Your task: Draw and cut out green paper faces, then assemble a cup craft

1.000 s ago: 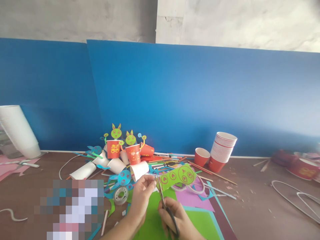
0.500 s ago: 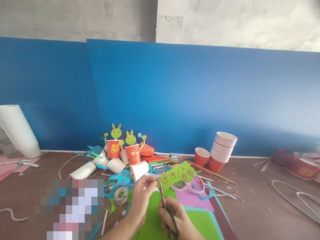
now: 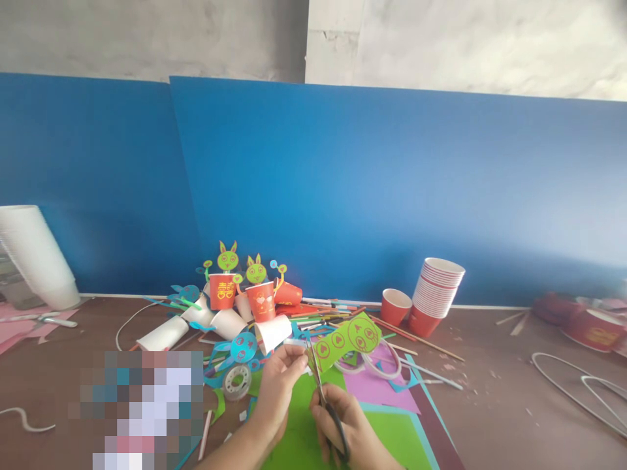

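Note:
My right hand [image 3: 340, 421] is closed round the handles of a pair of black-handled scissors [image 3: 336, 424], blades pointing up and away. The blades lie across the left end of a green paper strip [image 3: 343, 341] that bears a drawn animal face and heart circles in red. My left hand [image 3: 284, 375] pinches that strip's left end between thumb and fingers. Beneath my hands lie green sheets [image 3: 304, 424] over a light blue and a purple sheet [image 3: 372, 391]. Rolls of tape [image 3: 385, 362] sit just behind the strip, and another tape roll [image 3: 237, 381] is left of my left hand.
Behind my hands stand red paper cups [image 3: 223, 291] with green paper rabbit faces, among tipped white cups [image 3: 164, 333] and coloured sticks [image 3: 323, 318]. A cup stack [image 3: 437, 290] rises at right; white cups [image 3: 39, 258] lean at left. A blue panel [image 3: 343, 183] closes the back.
The green strip has tilted very slightly, its right end a little higher and further left. Both hands and the scissors stay almost in place.

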Demonstrator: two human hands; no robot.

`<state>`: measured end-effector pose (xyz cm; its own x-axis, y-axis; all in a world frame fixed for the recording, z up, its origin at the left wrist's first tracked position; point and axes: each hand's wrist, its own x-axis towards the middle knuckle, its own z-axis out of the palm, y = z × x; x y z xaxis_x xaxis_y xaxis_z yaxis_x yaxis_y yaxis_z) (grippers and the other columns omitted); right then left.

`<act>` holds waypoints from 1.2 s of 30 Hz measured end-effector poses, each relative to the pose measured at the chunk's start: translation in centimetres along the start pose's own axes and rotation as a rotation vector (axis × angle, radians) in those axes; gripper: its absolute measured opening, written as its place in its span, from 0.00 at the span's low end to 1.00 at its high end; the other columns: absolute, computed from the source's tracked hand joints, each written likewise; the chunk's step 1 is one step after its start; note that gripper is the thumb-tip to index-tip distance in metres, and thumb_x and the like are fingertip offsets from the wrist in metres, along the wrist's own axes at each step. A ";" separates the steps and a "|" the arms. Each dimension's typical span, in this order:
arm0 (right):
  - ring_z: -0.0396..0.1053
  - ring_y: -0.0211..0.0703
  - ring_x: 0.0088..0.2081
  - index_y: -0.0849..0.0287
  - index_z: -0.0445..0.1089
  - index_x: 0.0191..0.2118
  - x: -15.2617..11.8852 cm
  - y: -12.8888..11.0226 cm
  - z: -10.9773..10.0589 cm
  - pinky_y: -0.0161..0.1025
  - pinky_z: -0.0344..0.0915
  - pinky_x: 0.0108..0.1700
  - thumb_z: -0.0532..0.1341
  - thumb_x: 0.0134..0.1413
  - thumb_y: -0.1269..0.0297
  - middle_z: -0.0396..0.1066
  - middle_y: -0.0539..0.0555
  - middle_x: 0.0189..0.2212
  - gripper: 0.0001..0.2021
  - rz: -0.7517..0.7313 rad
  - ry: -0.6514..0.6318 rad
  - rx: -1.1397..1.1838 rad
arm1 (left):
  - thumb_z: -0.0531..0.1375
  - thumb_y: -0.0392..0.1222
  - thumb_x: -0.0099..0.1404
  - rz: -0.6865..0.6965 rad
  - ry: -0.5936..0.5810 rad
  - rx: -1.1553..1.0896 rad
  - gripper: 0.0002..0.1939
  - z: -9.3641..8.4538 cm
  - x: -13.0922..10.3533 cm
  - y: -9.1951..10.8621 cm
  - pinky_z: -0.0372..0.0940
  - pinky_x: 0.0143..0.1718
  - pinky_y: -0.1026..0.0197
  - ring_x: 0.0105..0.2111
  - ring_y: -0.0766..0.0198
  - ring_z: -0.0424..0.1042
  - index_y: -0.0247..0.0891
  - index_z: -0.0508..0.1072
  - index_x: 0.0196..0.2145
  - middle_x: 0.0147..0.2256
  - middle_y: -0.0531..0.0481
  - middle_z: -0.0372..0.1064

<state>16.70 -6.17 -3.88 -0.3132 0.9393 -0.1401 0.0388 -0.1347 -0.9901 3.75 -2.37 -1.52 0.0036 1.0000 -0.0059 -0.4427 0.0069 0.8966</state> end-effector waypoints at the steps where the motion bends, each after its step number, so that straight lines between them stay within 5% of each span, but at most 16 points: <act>1: 0.56 0.28 0.10 0.59 0.59 0.30 0.0 0.1 0.0 0.23 0.47 0.10 0.60 0.43 0.40 0.59 0.41 0.10 0.24 0.000 0.006 -0.004 | 0.66 0.42 0.50 -0.001 -0.008 -0.006 0.10 0.0 0.0 0.0 0.61 0.38 0.60 0.31 0.61 0.69 0.35 0.71 0.29 0.28 0.49 0.72; 36: 0.53 0.27 0.09 0.59 0.60 0.26 0.2 -0.4 -0.2 0.24 0.47 0.09 0.61 0.45 0.45 0.54 0.39 0.10 0.20 -0.024 0.053 -0.080 | 0.66 0.39 0.48 -0.055 -0.031 -0.043 0.09 0.0 0.2 0.5 0.60 0.37 0.58 0.29 0.61 0.70 0.35 0.73 0.28 0.26 0.49 0.73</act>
<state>16.84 -5.88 -3.52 -0.2647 0.9575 -0.1148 0.1085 -0.0887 -0.9901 3.52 -2.15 -1.10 0.0567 0.9976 -0.0404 -0.4794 0.0627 0.8753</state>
